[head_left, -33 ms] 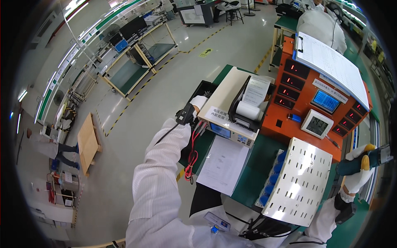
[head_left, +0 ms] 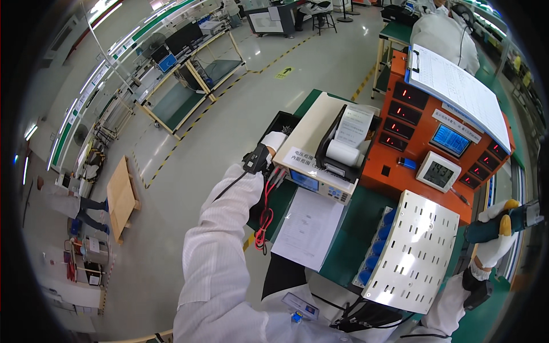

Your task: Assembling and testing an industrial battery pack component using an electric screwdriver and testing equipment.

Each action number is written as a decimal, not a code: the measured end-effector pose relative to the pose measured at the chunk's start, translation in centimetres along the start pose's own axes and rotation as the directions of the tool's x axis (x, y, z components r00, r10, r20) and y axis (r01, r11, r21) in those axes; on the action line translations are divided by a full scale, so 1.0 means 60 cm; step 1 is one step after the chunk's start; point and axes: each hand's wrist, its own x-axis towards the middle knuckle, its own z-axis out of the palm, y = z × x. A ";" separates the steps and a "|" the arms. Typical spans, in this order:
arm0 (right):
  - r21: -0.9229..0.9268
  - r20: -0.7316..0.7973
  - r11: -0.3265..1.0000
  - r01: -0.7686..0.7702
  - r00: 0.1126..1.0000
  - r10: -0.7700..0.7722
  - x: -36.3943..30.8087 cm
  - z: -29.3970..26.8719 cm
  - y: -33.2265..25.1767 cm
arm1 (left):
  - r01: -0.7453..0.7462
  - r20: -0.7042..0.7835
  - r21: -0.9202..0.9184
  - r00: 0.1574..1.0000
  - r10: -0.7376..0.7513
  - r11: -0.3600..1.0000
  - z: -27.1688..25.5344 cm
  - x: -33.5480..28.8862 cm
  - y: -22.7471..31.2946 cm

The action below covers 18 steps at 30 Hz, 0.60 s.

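Note:
My left hand [head_left: 275,140], in a white glove with a black device strapped at its wrist, reaches to a black bin [head_left: 279,121] beside a beige bench meter [head_left: 311,123]. Small dark pieces show in the bin; the meter hides my fingertips. At the far right my right hand [head_left: 493,246], gloved in white with yellow fingertips, is closed round a dark green cylindrical tool with a silvery end [head_left: 496,226]. Between my arms lies a white slotted metal plate [head_left: 413,251], with blue cylinders [head_left: 373,251] along its left side.
Red and black test leads [head_left: 265,223] hang from the meter, and a printed sheet [head_left: 309,228] lies before it. A small printer [head_left: 347,143] sits on top. An orange panel [head_left: 394,151] with red displays carries a clipboard [head_left: 457,91] and a digital clock [head_left: 438,171].

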 end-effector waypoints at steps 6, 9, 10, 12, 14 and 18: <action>0.149 -0.052 0.984 -0.094 0.993 0.103 0.000 0.001 -0.005 | -0.124 -0.358 0.006 0.926 0.118 0.992 0.011 -0.013 -0.023; 0.157 -0.008 0.987 -0.038 0.999 0.039 0.010 0.018 -0.006 | -0.168 -0.483 0.008 0.862 0.151 0.986 0.000 -0.026 -0.007; 0.123 -0.012 0.992 -0.018 1.000 0.019 0.011 0.023 -0.016 | -0.144 -0.506 -0.057 0.857 0.096 0.988 -0.006 -0.033 -0.004; 0.104 -0.019 0.995 0.012 1.000 -0.010 0.013 0.040 -0.021 | -0.106 -0.534 -0.125 0.845 0.023 0.986 -0.024 -0.044 0.001; 0.127 0.004 0.992 0.006 1.000 -0.006 0.014 0.029 -0.028 | -0.066 -0.495 -0.222 0.867 -0.054 0.973 -0.042 -0.050 0.010; 0.276 0.024 0.959 -0.069 0.998 0.064 0.009 0.010 -0.042 | -0.148 -0.425 -0.592 0.893 -0.151 0.792 -0.062 -0.072 0.016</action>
